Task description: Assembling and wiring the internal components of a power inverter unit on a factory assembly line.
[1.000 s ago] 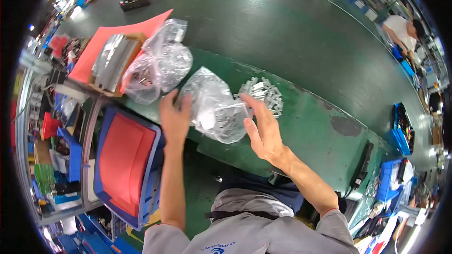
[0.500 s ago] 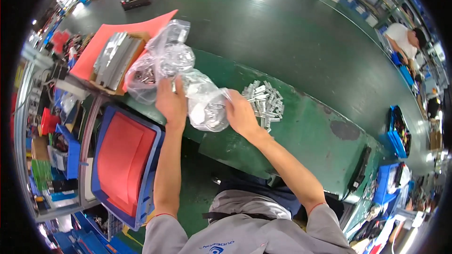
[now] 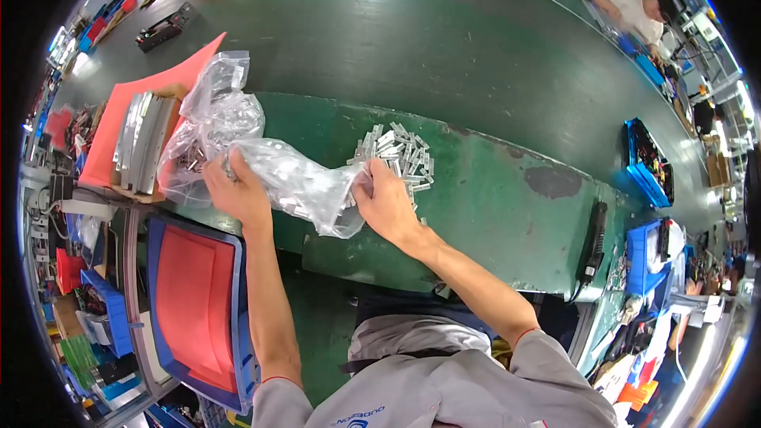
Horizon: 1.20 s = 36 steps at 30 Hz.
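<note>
A clear plastic bag with small silvery metal pieces inside lies across the green bench. My left hand grips its left end, and my right hand holds its open right end. Just beyond my right hand sits a loose pile of small metal pieces on the bench. A second, crumpled clear bag with more metal parts lies behind my left hand.
A stack of flat metal strips rests on a red sheet at the left. A blue bin with a red lid stands below the bench. A black tool lies at the right. Another person works far off.
The bag was lowered and stretched flat across the bench. My right hand moved to its right end beside the pile; my left hand slid left, holding the other end.
</note>
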Available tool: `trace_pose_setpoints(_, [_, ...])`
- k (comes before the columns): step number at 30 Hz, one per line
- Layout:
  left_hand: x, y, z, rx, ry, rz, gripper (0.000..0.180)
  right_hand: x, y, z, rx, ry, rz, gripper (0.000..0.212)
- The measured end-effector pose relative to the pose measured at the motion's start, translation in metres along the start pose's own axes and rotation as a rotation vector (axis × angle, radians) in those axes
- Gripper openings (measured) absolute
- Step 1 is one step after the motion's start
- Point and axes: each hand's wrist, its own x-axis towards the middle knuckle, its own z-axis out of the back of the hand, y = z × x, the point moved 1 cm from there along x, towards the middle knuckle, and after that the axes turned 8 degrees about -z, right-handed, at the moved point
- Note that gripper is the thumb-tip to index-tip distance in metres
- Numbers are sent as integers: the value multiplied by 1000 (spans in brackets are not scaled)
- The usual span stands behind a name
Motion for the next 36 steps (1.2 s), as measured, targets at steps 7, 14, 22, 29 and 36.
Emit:
trace_pose_setpoints(7, [-23, 38, 11, 15, 408, -12, 24, 3, 0, 12, -37, 103, -126, 26])
trace_pose_setpoints(14, [-28, -7, 64, 157, 320, -17, 32, 1, 25, 31, -16, 67, 71, 29])
trace_pose_setpoints(22, [53, -162, 129, -690, 706, 313, 23, -88, -22, 128, -408, 27, 24, 24])
trace_pose_setpoints(29, [142, -313, 123, -1373, 923, -567, 27, -55, -7, 103, -411, -155, 303, 16])
trace_pose_setpoints(36, [170, -392, 91, -1370, 898, -911, 26, -125, -35, 160, -290, -255, 36, 20])
